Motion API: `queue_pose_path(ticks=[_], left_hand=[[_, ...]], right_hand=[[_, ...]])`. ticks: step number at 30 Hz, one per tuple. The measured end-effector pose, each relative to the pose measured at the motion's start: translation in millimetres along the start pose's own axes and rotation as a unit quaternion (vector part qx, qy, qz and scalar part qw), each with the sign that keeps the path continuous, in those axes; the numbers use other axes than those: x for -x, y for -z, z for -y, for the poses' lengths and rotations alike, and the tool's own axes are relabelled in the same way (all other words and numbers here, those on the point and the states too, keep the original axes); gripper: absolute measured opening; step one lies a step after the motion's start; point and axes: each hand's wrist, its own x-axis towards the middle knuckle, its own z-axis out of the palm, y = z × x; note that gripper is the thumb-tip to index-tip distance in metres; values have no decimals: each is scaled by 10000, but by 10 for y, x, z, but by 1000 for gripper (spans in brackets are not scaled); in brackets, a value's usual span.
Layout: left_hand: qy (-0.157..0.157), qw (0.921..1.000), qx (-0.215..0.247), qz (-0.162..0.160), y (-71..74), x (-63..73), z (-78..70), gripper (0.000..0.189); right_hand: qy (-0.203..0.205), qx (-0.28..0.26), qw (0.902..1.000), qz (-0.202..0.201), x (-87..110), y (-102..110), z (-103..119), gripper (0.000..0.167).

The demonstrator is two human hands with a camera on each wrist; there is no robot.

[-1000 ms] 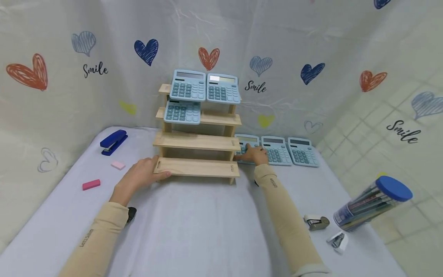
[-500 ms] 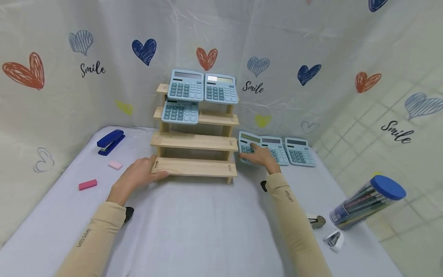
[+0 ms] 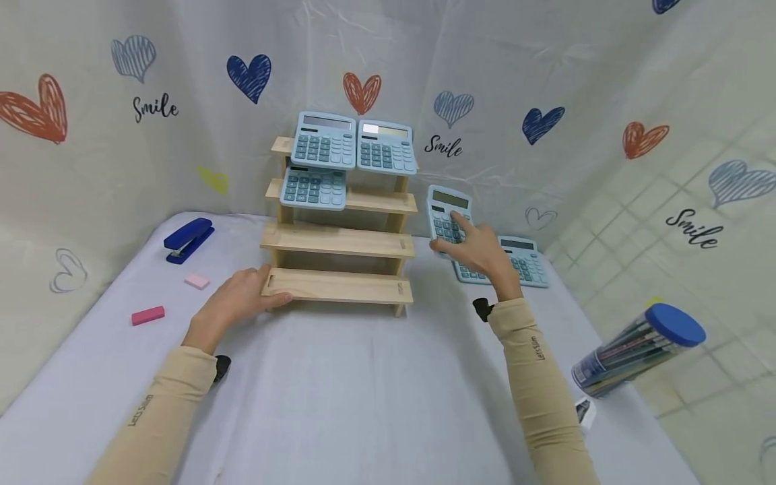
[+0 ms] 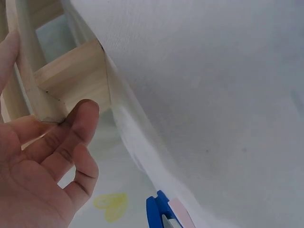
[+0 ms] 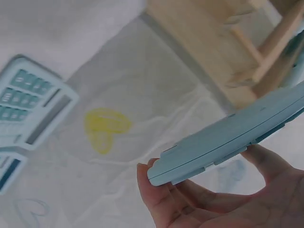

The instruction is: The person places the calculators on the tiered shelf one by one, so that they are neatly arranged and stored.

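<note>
My right hand (image 3: 481, 252) grips a light blue calculator (image 3: 450, 200) by its sides, lifted off the table and tilted, to the right of a wooden tiered rack (image 3: 339, 285). In the right wrist view the calculator (image 5: 223, 135) shows edge-on between thumb and fingers. My left hand (image 3: 233, 303) holds the left end of the rack's lowest shelf. In the left wrist view its fingers (image 4: 85, 118) curl at the wooden corner. Two calculators (image 3: 324, 140) stand side by side on the top tier, and another calculator (image 3: 312, 188) sits on the left of the second tier.
Behind my right hand lie two calculators (image 3: 526, 261), one partly covered. A blue stapler (image 3: 189, 240), a pale pink eraser (image 3: 197, 281) and a darker pink eraser (image 3: 148, 315) lie at left. A pencil tub (image 3: 636, 350) stands at right beside a white object (image 3: 585, 412), partly hidden by the sleeve.
My right hand has picked the nearest calculator up from the row on the table and raised it, moving slightly right. My left hand stays on the rack.
</note>
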Motion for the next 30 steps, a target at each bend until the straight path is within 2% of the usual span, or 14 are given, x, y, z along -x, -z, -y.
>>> queue_pose_path(ticks=[4,9,18,23,30], left_hand=[[4,10000,-1,22,9,0,6,96],[-9,10000,8,-29,19,-1,6,94],[-85,9999,12,-99,-16,-13,-3,91],[-39,9999,-20,-102,-26,-9,-12,91],[-21,9999,-60,-121,-18,-5,-4,91]], right_hand=[[439,296,9986,5,35,43,249,95],[797,651,9946,-135,-60,5,540,91],[816,1152,9893,-362,-362,-136,928,92],[707,1036,9908,-515,-404,-248,1060,94],[650,974,9914,-590,-403,-286,1188,90]])
